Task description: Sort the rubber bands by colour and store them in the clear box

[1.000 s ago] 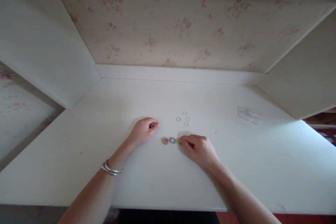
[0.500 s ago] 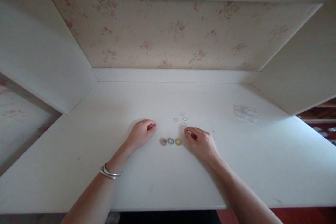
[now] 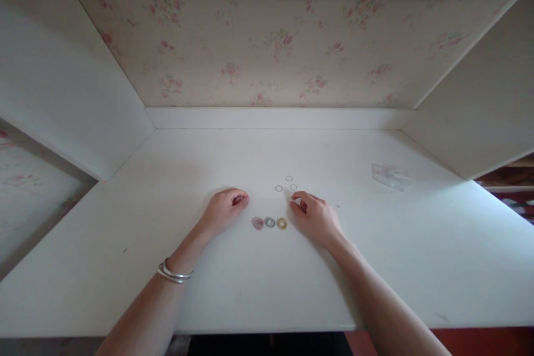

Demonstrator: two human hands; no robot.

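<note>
Nearest to us, both forearms come in over the near edge of the white tabletop [image 3: 125, 267]; a silver bracelet [image 3: 174, 273] sits on the left wrist. Left hand [image 3: 224, 209] rests on the tabletop, fingers curled in loosely; something pinkish shows between the fingertips, and we cannot tell what it is. Right hand [image 3: 314, 216] rests just right of centre, thumb and forefinger pinched together at its far left tip; we cannot tell whether they hold anything. Between the hands, a row of three small rings lies flat: pink ring [image 3: 257, 223] left, blue-grey ring [image 3: 270, 222] middle, yellow ring [image 3: 282, 223] right, touching or nearly so. The yellow one is just beside the right hand, not touched. A bit farther, three thin clear rings [image 3: 279, 188] lie scattered, the nearest-right one just beside the right fingertips. Far right, well apart, a clear plastic bag [image 3: 390, 176] lies flat. Beyond, a white ledge and floral wallpaper [image 3: 267, 50].
</note>
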